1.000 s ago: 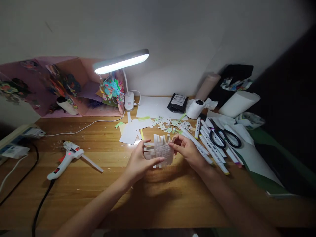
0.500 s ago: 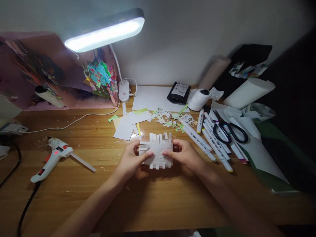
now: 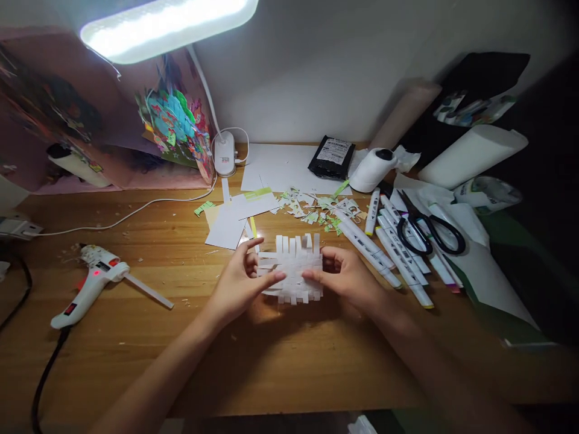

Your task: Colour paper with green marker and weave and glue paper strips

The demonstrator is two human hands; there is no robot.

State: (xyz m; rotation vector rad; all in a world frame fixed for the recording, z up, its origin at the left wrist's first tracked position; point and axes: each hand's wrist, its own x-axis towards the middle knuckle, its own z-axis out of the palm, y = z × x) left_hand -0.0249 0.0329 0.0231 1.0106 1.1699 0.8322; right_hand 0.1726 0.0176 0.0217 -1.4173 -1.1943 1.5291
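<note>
A mat of woven white paper strips (image 3: 296, 271) is held up in front of me, its loose strip ends sticking out on all sides. My left hand (image 3: 242, 277) grips its left edge, thumb on the face and fingers mostly behind; the index finger is raised off the edge. On the right edge my right hand (image 3: 346, 274) pinches the mat the same way, its thumb near the middle. The fingertips behind the paper are hidden. Just beyond lie white paper pieces (image 3: 226, 226) and a heap of green and white paper scraps (image 3: 310, 208).
At left lies a glue gun (image 3: 93, 280) with its red light on and a glue stick in it. Black-handled scissors (image 3: 427, 232) rest on several markers (image 3: 404, 262) at right. A lit lamp (image 3: 172, 27) hangs above. A black packet (image 3: 332, 158) lies at the back.
My left index finger has lifted away from the mat's edge. Both hands still hold the mat. The view has shifted, with the lamp now nearer the top edge.
</note>
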